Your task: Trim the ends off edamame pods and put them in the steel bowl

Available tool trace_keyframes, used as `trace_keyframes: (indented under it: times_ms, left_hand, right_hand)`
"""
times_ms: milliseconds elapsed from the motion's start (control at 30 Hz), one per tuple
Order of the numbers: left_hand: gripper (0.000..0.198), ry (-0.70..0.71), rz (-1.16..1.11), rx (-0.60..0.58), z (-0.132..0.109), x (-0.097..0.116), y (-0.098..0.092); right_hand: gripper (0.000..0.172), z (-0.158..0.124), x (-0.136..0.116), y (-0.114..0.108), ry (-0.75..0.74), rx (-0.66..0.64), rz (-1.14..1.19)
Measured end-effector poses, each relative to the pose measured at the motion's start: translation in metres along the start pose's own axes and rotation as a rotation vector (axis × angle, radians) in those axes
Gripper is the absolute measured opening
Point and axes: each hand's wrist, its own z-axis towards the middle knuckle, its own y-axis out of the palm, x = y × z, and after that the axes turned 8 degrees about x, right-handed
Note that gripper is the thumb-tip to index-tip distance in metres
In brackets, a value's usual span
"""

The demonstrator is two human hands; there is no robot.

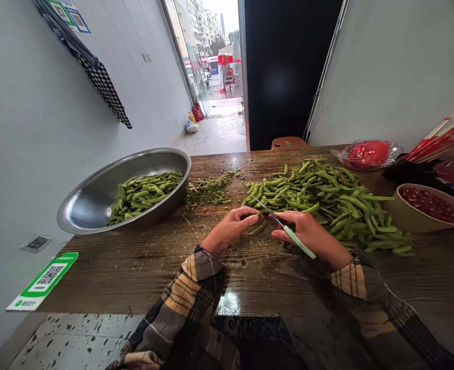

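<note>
My left hand (232, 227) pinches one green bean pod (258, 226) against the wooden table (142, 262). My right hand (309, 234) is closed around scissors (284, 226) with a light green handle, their blades pointing up and left over the pod. A big heap of green pods (327, 198) lies just beyond my right hand. Left of it sits a small pile of cut trimmings (207, 190). A wide steel basin (95, 205) at the table's left edge holds several trimmed pods (144, 192).
At the right stand a beige bowl of red pieces (431, 205), a plastic-wrapped red item (369, 153) and a bundle of red-tipped sticks (440, 136). A chair back (288, 142) shows beyond the table. QR stickers (45, 280) are on the left wall.
</note>
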Motion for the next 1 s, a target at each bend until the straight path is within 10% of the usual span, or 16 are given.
trace_keyframes:
  times_ms: [433,1000]
  left_hand:
    - [0.031,-0.222,-0.479,0.128,0.001,0.001,0.008]
    - [0.021,0.011,-0.477,0.327,-0.005,0.005,0.021]
  right_hand:
    - [0.042,0.000,0.003,0.008,0.022,0.090,-0.010]
    - [0.051,-0.002,-0.003,0.009,0.042,0.060,0.018]
